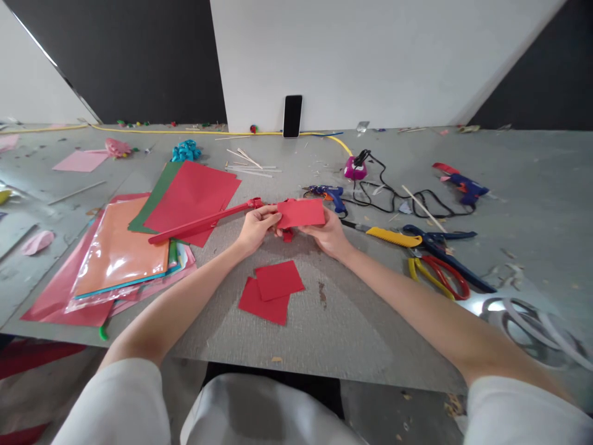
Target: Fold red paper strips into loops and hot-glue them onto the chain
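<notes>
Between my two hands, a small red paper rectangle (pixel 302 212) is held up above the table. My left hand (pixel 257 227) pinches its left end between thumb and fingers. At the right end, my right hand (pixel 330 233) grips it, the fingers partly hidden behind the paper. Two more red paper pieces (pixel 280 281) lie overlapping on the table just below. Beyond my left hand rests a long red strip (pixel 204 221), its far end partly hidden near my fingers. Some small red bits (pixel 288 235) show beneath the held paper.
On the left lie red sheets (pixel 189 194) and a plastic packet of coloured paper (pixel 125 247). Glue guns (pixel 330 194) (pixel 467 187) with black cords, a yellow-handled cutter (pixel 393 237), pliers (pixel 447 253) and scissors (pixel 445 275) are to the right. A phone (pixel 292 116) leans against the back wall.
</notes>
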Tool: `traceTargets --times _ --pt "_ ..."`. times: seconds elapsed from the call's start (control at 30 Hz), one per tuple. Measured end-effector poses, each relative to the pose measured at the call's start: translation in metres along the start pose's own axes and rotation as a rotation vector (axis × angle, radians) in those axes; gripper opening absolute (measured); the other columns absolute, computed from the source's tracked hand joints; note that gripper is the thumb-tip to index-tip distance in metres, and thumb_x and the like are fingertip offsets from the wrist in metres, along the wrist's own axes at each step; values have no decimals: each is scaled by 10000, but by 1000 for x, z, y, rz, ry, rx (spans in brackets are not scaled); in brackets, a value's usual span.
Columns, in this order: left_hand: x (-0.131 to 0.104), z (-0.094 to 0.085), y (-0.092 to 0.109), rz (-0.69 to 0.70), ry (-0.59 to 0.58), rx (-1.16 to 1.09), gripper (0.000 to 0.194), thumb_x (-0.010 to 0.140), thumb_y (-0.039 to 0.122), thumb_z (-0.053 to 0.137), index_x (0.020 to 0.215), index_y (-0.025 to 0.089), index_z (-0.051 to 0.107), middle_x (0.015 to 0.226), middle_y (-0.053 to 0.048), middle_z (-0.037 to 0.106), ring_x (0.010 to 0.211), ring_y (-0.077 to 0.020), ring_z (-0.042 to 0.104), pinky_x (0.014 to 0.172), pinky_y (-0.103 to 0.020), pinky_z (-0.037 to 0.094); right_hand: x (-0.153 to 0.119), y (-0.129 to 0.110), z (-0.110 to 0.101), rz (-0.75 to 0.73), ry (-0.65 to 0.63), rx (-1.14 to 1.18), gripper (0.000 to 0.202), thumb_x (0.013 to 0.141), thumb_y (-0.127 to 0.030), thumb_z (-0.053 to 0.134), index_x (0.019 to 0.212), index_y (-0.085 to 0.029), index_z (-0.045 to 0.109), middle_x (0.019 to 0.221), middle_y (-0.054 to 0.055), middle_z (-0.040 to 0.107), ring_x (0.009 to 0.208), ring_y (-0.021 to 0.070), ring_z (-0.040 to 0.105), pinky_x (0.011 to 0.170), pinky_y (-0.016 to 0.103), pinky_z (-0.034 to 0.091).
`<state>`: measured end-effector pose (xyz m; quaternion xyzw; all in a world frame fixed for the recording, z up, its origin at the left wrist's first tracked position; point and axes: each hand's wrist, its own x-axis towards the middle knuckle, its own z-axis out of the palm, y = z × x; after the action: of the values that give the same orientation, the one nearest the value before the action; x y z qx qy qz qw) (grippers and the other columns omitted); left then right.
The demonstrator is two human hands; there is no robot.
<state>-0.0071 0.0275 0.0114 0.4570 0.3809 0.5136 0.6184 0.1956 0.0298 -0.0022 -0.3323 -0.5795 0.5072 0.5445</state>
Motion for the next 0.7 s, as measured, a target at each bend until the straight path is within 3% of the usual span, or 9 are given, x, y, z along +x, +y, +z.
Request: traceTargets --times 0.37,0.53,0.7 --pt "-3 4 -3 19 -31 20 378 778 376 827 994 119 654 577 19 658 444 -111 612 458 -221 450 0 -1 -1 19 -43 26 727 569 -488 977 1208 -272 705 1324 75 722 1280 283 653 1131 459 514" --pt "-4 4 -3 49 -71 43 373 808 392 805 1016 107 682 588 14 665 451 -109 613 464 -219 448 -1 -1 0 11 -44 21 657 609 -481 963 1174 -264 710 1273 80 739 1290 287 647 1126 458 513" --pt "-7 5 -1 40 -117 81 370 836 450 785 974 131 658 657 -18 714 477 -112 633 494 -221 477 -1 2 -2 26 28 -23 579 651 -513 933 1130 -276 713 1201 68 754 1138 277 710 1006 455 577"
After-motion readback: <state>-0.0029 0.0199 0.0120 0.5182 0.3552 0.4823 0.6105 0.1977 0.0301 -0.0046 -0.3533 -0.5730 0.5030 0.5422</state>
